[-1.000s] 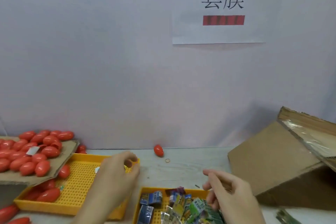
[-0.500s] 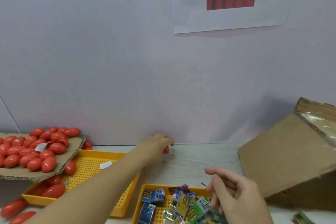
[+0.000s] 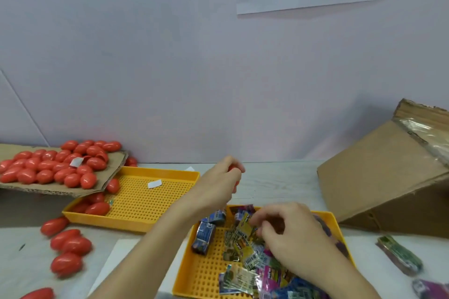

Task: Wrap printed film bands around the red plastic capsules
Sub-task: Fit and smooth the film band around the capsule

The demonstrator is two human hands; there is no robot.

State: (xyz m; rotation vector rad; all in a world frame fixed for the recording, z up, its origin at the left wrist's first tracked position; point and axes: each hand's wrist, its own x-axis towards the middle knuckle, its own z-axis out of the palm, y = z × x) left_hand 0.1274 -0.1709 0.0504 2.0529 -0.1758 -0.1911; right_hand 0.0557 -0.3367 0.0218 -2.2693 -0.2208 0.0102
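Pale worktop before a lilac wall: the left hand is gripping one red capsule while the right hand, fingers curled, is pinching a printed film band in the yellow tray beneath it, apparently the pick-up step; sleeving the band over the capsule should follow.
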